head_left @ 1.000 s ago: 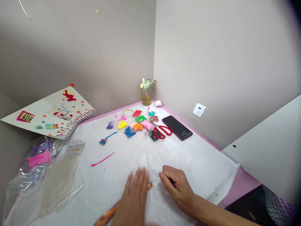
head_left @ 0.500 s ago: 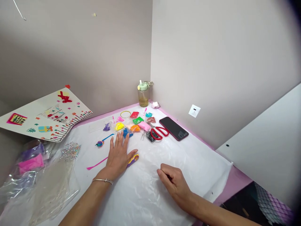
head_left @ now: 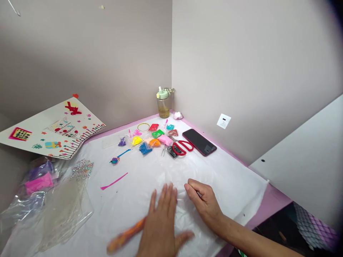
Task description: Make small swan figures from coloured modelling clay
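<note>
My left hand (head_left: 162,221) lies flat, fingers stretched and slightly blurred, over a marbled orange, yellow and purple roll of modelling clay (head_left: 125,235). One end of the roll sticks out to the left; the rest is hidden below the palm. Resting on the white sheet (head_left: 227,185) to the right is my right hand (head_left: 202,200), closed in a fist; whether anything is inside cannot be seen. Farther left lie a thin pink plastic tool (head_left: 114,181) and a blue plastic tool (head_left: 124,152) with a multicoloured clay ball (head_left: 114,160) at its end.
Several small bags of coloured clay (head_left: 145,148) lie at the back, beside red-handled scissors (head_left: 183,147) and a phone (head_left: 199,142). A bottle (head_left: 163,103) stands in the corner. Clear plastic bags (head_left: 61,214), rhinestones (head_left: 83,169) and a decorated board (head_left: 59,125) occupy the left.
My left hand has moved back toward me and to the right, and the clay roll's left end now shows beside it. My right hand stays closed in nearly the same place.
</note>
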A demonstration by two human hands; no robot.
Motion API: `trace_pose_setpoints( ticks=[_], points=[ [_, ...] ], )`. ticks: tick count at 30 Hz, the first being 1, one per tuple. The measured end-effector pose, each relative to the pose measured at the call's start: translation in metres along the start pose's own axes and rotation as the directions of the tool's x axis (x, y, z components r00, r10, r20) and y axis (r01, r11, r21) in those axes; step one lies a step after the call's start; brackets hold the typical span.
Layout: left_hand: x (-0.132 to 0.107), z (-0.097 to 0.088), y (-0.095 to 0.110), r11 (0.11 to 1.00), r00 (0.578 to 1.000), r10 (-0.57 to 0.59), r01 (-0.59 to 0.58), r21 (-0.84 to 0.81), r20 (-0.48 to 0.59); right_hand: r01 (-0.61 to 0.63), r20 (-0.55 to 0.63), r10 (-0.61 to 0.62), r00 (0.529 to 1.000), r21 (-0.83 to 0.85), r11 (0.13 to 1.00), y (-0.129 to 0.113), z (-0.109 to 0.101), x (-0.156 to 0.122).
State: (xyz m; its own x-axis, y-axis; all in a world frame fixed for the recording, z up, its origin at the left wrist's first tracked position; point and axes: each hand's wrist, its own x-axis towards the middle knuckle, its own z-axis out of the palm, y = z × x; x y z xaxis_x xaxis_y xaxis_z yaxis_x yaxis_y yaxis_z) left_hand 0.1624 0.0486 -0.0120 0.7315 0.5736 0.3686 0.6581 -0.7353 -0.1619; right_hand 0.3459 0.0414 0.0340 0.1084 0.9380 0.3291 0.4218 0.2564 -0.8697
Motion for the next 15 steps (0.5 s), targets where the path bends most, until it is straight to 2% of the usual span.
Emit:
trace_pose_setpoints(
  ticks=[2,4,6,7,8,10,13,15],
  points=[
    [0.033,0.005,-0.04,0.987,0.984,-0.145,0.151,-0.054,0.102,-0.031,-0.002,0.031,1.0,-0.002,1.0,-0.001,0.0,0.001],
    [0.065,0.011,-0.079,0.97,0.966,-0.235,0.241,-0.046,0.105,-0.074,-0.004,0.074,0.997,-0.001,0.997,0.0,-0.001,0.001],
    [0.086,0.016,-0.105,0.952,0.95,-0.298,0.303,-0.041,0.088,-0.118,-0.006,0.118,0.993,0.002,0.993,0.002,-0.002,0.001],
    [0.091,0.017,-0.11,0.948,0.947,-0.312,0.316,-0.043,0.08,-0.134,-0.009,0.134,0.991,0.005,0.991,0.003,-0.002,0.001],
    [0.092,0.016,-0.109,0.947,0.947,-0.313,0.317,-0.048,0.077,-0.144,-0.013,0.144,0.989,0.008,0.99,0.004,-0.002,0.0],
    [0.083,0.012,-0.089,0.957,0.957,-0.276,0.282,-0.064,0.082,-0.15,-0.023,0.151,0.988,0.015,0.988,0.006,-0.003,0.0],
    [0.046,0.003,-0.028,0.975,0.975,-0.199,0.207,-0.082,0.095,-0.136,-0.04,0.137,0.99,0.029,0.99,0.007,-0.002,0.001],
    [0.016,0.0,0.015,0.989,0.991,-0.118,0.123,-0.084,0.061,-0.116,-0.063,0.118,0.991,0.036,0.993,0.007,-0.002,0.001]
  ],
)
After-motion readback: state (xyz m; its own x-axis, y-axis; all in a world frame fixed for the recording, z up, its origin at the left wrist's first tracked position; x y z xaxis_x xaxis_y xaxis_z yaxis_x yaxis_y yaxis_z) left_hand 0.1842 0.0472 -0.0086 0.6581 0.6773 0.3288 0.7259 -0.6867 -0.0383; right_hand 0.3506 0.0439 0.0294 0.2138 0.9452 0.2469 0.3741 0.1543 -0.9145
